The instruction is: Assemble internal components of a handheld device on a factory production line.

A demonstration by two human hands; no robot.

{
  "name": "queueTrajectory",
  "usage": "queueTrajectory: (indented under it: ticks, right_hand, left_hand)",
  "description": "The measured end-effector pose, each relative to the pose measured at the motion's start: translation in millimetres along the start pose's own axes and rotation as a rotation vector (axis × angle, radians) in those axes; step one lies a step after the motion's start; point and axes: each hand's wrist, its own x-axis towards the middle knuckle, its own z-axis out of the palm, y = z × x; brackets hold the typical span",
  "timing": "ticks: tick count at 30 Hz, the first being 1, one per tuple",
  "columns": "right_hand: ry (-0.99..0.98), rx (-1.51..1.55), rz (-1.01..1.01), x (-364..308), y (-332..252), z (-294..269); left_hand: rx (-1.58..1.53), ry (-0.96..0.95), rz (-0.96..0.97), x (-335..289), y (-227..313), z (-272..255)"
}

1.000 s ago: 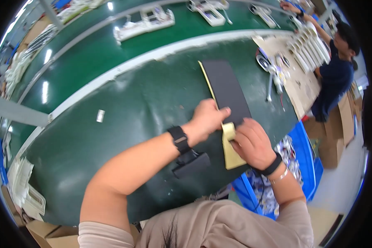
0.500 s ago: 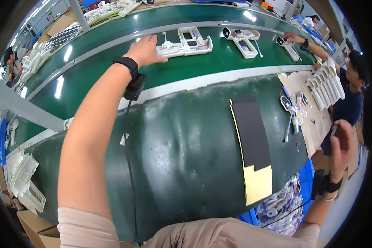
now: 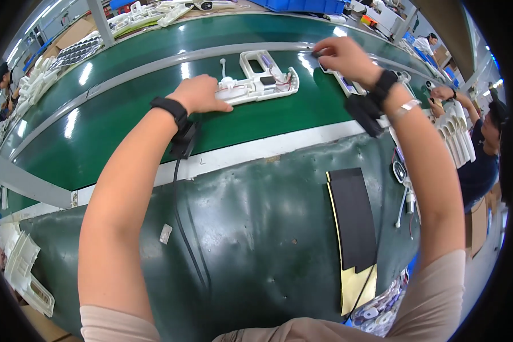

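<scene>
My left hand is over the left end of a white plastic housing on the green belt, its thumb along the near side and its fingers partly hidden. The open housing shows wires and a small black block; a white rod with a ball tip sticks up beside it. Farther right, my right hand is blurred above a second white housing and covers much of it. Its fingers are pinched at a small dark piece; whether that is loose or part of the housing, I cannot tell.
Black foam strips on yellow backing lie on the green bench. Wired parts and stacked white shells are at the right, by a co-worker. A small pale scrap lies left; a cable trails from my left wrist.
My right hand has swung from the lower right up over the second housing. My left fingers, spread before, now curl at the first housing. The view has shifted.
</scene>
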Motion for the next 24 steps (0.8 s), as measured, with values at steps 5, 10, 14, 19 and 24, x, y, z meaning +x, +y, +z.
queueTrajectory:
  ticks: [5,10,14,19,24]
  right_hand:
    - [0.01,-0.022,0.091,67,-18,85]
    - [0.032,-0.031,0.175,101,-34,129]
    - [-0.005,-0.128,0.212,119,-34,143]
    - [-0.03,-0.197,0.28,122,-27,150]
    - [-0.086,-0.254,0.253,120,-17,148]
  left_hand:
    - [0.022,-0.021,-0.061,-37,-18,1]
    - [-0.091,0.102,-0.045,-54,-29,10]
    - [-0.122,0.165,-0.026,-54,-28,18]
    - [-0.13,0.207,-0.002,-49,-24,27]
    - [-0.179,0.2,-0.009,-44,-18,27]
